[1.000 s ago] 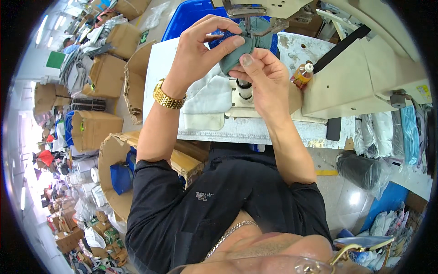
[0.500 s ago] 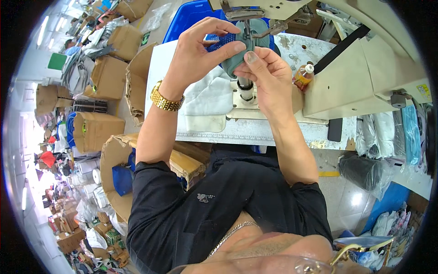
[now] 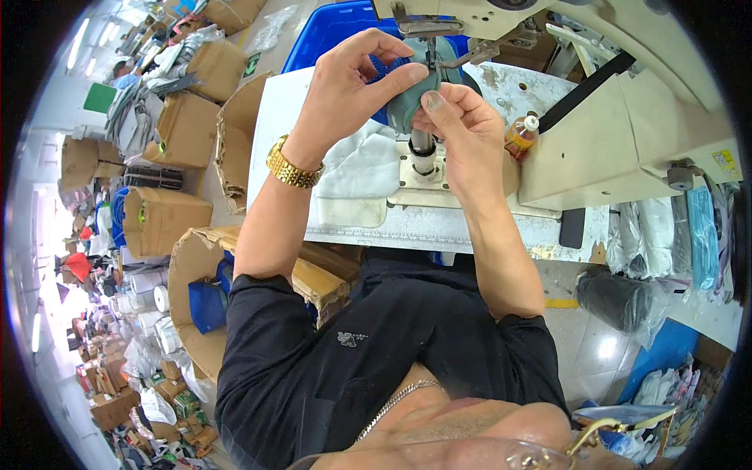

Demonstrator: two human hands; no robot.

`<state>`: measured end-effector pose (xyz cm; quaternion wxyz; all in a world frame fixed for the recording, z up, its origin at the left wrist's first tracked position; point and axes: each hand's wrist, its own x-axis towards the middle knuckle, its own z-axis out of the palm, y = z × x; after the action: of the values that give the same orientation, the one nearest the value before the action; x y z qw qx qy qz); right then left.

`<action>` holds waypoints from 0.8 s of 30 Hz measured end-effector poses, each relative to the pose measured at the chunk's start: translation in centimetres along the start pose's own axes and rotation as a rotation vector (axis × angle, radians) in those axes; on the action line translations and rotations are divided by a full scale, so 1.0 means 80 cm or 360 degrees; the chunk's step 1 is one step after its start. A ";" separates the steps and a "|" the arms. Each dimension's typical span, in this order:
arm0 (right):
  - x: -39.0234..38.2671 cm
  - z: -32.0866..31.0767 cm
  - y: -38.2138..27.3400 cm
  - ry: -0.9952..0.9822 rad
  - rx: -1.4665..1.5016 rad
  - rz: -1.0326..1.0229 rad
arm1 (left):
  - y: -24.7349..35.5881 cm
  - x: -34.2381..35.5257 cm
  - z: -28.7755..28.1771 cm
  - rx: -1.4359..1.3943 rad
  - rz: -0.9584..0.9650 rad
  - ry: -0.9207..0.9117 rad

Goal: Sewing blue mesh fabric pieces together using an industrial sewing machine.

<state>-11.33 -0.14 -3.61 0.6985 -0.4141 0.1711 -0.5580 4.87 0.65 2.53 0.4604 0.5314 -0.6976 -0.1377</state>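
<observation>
A grey-green fabric piece with a blue mesh part [image 3: 405,107] is on top of the metal post [image 3: 423,154] of a sewing machine, under its needle and presser foot [image 3: 430,53]. On the piece's left side, my left hand [image 3: 350,84] pinches it between thumb and fingers. My right hand [image 3: 468,133] grips its near right edge, thumb uppermost and fingers curled. Both thumbs lie close to the needle area. My hands cover parts of the piece, so its full shape is hidden. White cloth [image 3: 359,166] lies on the table left of the post.
The cream machine body [image 3: 603,133] fills the right side. A small bottle with a white cap [image 3: 521,135] stands beside it, and a flat black object [image 3: 573,227] lies nearer. Behind the table is a blue bin [image 3: 309,43]. An open cardboard box [image 3: 188,274] stands left.
The fabric piece has turned a little under the needle, showing more green and less blue mesh on its left. Both hands keep their grip. The whole view has shifted slightly.
</observation>
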 end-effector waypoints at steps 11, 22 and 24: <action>0.007 -0.001 -0.006 0.0034 -0.0091 -0.0065 | -0.001 0.006 -0.001 -0.0112 -0.0081 -0.0051; 0.017 -0.007 -0.006 0.0121 -0.0210 0.0025 | -0.002 0.010 -0.007 0.0043 -0.0120 -0.0137; 0.014 -0.009 -0.003 0.0104 -0.0220 0.0030 | 0.011 0.005 -0.009 0.0120 -0.0181 -0.0137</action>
<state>-11.63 -1.51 -3.64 0.6676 -0.4412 0.2358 -0.5514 4.90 0.87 3.72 0.4010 0.5807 -0.6903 -0.1599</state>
